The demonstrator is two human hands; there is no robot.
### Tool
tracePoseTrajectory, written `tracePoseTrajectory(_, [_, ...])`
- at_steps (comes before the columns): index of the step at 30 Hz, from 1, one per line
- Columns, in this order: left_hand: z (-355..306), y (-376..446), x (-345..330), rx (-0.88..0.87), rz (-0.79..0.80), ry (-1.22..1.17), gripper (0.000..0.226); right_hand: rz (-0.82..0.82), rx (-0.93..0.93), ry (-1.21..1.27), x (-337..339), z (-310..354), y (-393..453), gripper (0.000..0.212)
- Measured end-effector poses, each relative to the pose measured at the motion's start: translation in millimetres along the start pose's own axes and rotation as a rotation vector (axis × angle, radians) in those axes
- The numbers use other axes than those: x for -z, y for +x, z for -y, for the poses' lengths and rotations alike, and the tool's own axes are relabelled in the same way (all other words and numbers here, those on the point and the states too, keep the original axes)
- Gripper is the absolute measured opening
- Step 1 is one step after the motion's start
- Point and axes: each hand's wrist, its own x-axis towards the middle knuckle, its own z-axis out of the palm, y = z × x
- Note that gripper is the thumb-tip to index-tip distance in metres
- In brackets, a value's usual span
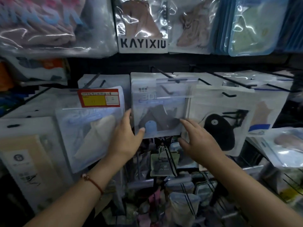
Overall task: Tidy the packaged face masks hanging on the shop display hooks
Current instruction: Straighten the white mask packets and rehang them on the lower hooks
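A clear packet holding a grey face mask (161, 115) hangs from a black display hook (165, 74) at the middle of the rack. My left hand (126, 136) holds the packet's lower left corner, thumb on its front and fingers behind its left edge. My right hand (196, 140) is at the packet's lower right edge with straight fingers touching it. To the left hangs a packet with a white mask (91, 133). To the right hangs a packet with a black mask (229, 126).
Above hang packets of pink masks (142, 22) with a KAYIXIU label and a stack of blue-edged packets (252, 27). A red and yellow price tag (99, 98) sits left of centre. Beige packets (27, 159) hang far left. Lower hooks carry small goods (164, 163).
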Motion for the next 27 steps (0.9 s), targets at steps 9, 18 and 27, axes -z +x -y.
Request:
tracePoseTrajectory(9, [-2,8,-14,0.176,-0.096,-0.311,0.028,-0.061,0.013,0.215,0,-4,7,0.061])
tracePoseTrajectory(18, [-4,13,-15,0.214,-0.048,-0.281,0.029,-0.054,-0.017,0.318,-1,-7,12,0.059])
tracePoseTrajectory(27, [-14,-4,0,0.137,-0.006,-0.335,0.021,-0.104,-0.09,0.464,-7,-7,12,0.058])
